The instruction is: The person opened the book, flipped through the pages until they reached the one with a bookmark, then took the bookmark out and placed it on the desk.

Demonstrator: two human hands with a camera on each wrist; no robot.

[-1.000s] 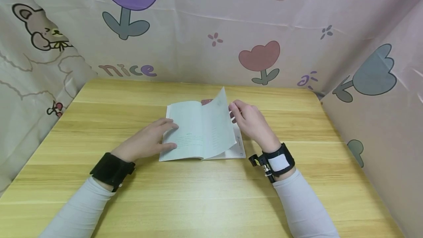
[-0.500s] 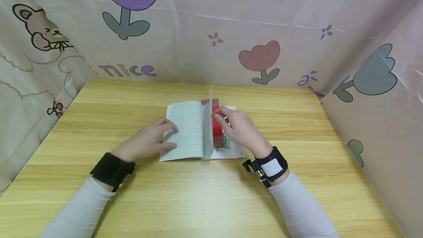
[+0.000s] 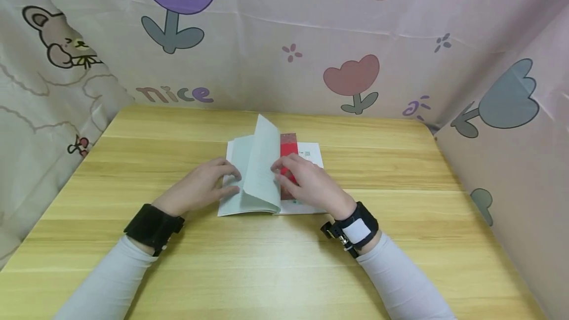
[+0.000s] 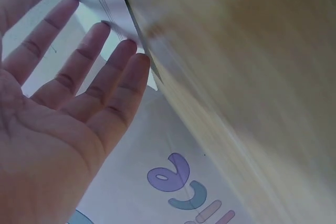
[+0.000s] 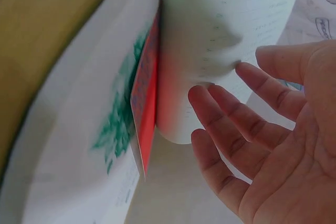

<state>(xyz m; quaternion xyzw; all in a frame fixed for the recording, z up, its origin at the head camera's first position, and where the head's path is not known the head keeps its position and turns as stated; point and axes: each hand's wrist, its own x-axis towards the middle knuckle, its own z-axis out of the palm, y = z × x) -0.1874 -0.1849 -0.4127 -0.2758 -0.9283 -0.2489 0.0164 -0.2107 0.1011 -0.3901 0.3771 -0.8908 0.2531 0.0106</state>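
An open book [image 3: 228, 205] lies on the table with one pale page [image 3: 263, 162] raised and leaning left. My left hand [image 3: 200, 184] rests at the book's left side, thumb and fingers over the left page. In the left wrist view that hand [image 4: 79, 103] has its fingers extended at the page edges. My right hand [image 3: 311, 181] touches the raised page with loosely bent fingers, not gripping it. Along the spine on the right page lies a red card [image 3: 289, 147] with patterned ends, partly covered by the right hand. The right wrist view shows the card [image 5: 147, 98] beside a green plant print.
The wooden table [image 3: 275, 265] extends around the book. A printed curtain [image 3: 249, 38] hangs behind and along both sides. Black bands with small cameras are strapped to both wrists, such as the right band [image 3: 360, 226].
The right hand has moved left, carrying the page from the right side past upright so it leans left. The red card has come into view. The left hand has stayed nearly still.
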